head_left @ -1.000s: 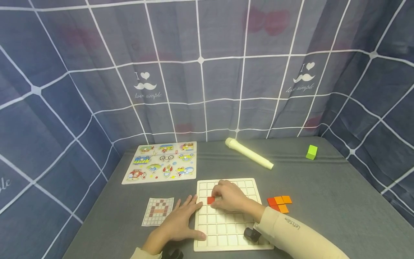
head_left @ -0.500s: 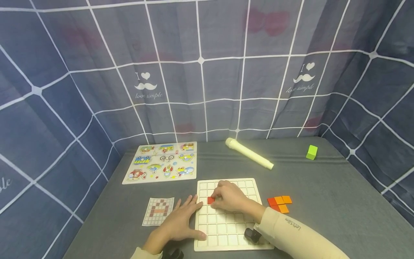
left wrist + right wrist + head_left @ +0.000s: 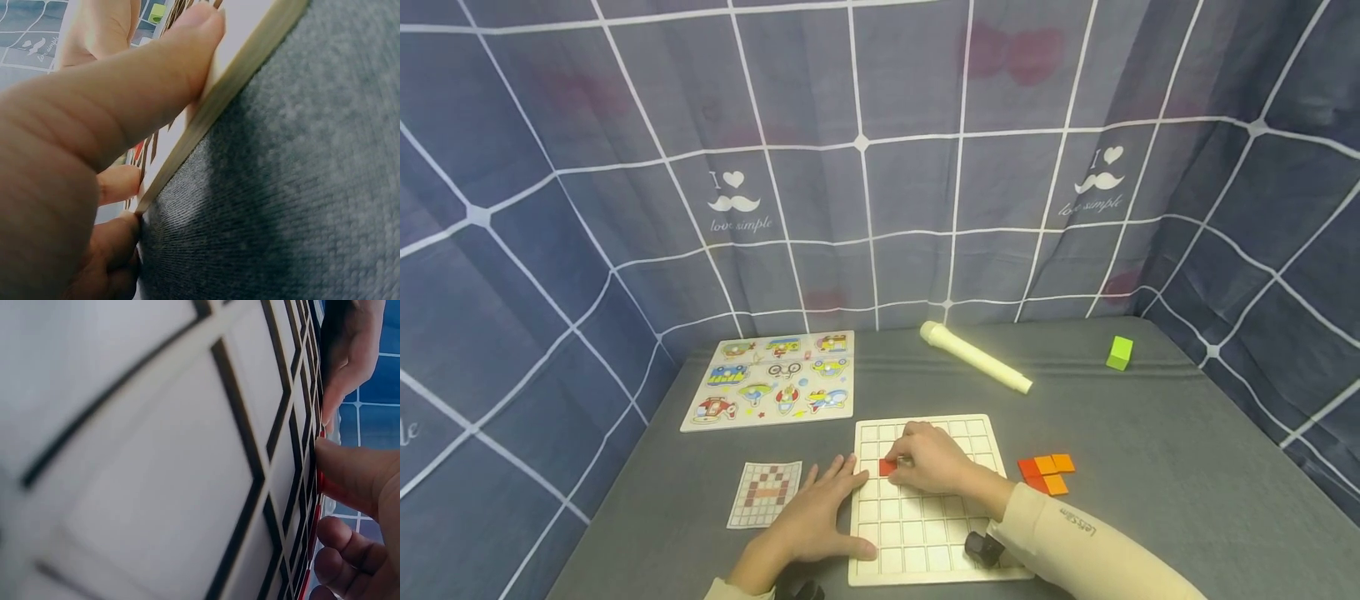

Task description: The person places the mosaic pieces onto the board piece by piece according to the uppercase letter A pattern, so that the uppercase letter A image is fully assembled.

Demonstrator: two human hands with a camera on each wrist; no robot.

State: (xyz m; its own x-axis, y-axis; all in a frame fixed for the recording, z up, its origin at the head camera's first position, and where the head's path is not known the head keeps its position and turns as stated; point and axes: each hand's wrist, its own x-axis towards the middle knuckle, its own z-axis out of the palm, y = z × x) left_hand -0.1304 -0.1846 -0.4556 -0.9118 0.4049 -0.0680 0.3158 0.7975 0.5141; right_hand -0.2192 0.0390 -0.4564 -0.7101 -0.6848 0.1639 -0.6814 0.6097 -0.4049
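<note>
The left hand (image 3: pixel 817 518) rests spread on the grid board (image 3: pixel 913 560)'s nine o'clock edge while the right hand (image 3: pixel 934 461) apparently pinches a red tile (image 3: pixel 886 467) at ten o'clock, so the pattern looks begun, with loose red tiles (image 3: pixel 1037 483) and orange tiles (image 3: pixel 1056 485) left on the desk (image 3: pixel 1150 483) at three o'clock.

Your right hand (image 3: pixel 929 458) covers several cells of the grid board (image 3: pixel 901 533) and part of the red tile (image 3: pixel 887 467) at its fingertips, hiding whatever lies beneath. Below your left hand (image 3: pixel 820 518), the left sleeve (image 3: pixel 732 590) runs off the head view's bottom edge; your right sleeve (image 3: pixel 1078 537) is cut off there too. In the right-wrist view, the board's nearest cells blur, and red slivers (image 3: pixel 321 481) by your fingers are too thin to count.
</note>
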